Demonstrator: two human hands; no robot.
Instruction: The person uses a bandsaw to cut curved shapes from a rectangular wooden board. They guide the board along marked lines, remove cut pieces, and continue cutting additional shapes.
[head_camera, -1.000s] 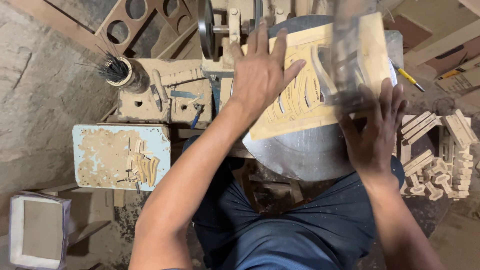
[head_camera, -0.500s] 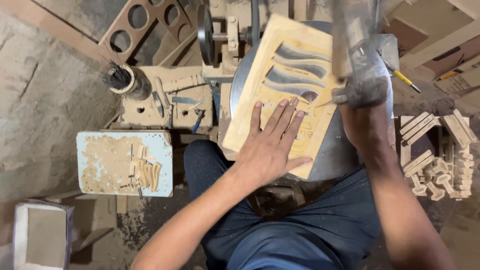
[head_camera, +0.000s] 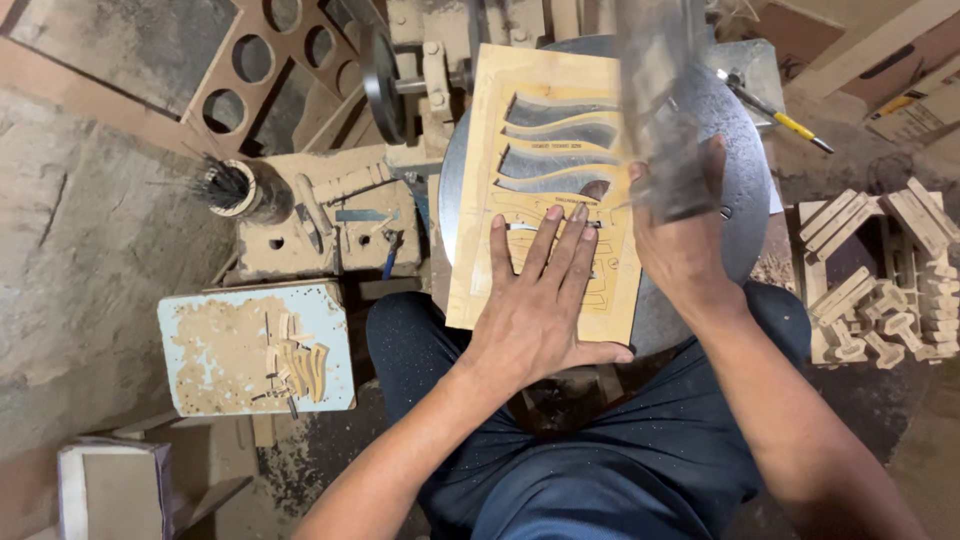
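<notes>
the person's bare left hand (head_camera: 535, 320) and bare right hand (head_camera: 680, 245) carry no gloves, rings or watch. both forearms are uncovered, without sleeves. dark navy blue, sawdust-speckled cloth trousers (head_camera: 640, 470) cover the legs.

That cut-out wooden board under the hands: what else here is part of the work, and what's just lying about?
In use:
wooden board
left hand, flat on it
right hand, by the blurred saw arm
round metal table

Lying about:
stacked wooden pieces
pencil
brush pot
dusty blue stool
</notes>
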